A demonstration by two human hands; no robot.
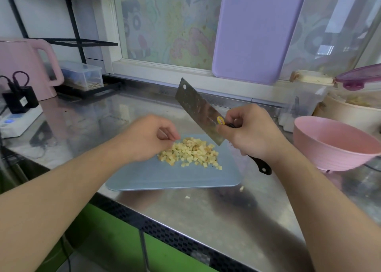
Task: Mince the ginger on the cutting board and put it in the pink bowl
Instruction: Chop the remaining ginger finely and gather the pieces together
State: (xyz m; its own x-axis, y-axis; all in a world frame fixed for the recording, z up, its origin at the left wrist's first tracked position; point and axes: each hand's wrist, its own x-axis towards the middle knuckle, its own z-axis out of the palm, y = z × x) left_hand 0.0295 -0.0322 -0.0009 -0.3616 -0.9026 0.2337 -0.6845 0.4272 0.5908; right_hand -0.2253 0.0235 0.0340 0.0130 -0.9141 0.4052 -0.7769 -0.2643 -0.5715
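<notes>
The ginger [190, 153] lies as a loose heap of small pale cubes on the far half of the board [173, 176], the heap's long axis running across the board from its left side toward the right and slightly nearer the viewer. Two stray bits [241, 188] rest on the counter just off the board's near edge. The left hand [150, 139] hovers at the heap's left end, fingers curled with thumb and fingertips pinched together; whether a cube is held between them cannot be told. The right hand [250, 132] grips the cleaver [200, 111] at the handle root, thumb on the blade face, blade raised clear of the board and pointing up and away to the left. The bowl [334, 145] stands right of the board, apart from it. Judgement: the cubes are light, firm, slightly moist and apt to scatter or stick to steel; they are best gathered by scooping onto the flat blade, not pinched singly. The pieces look coarse and probably need further chopping.
</notes>
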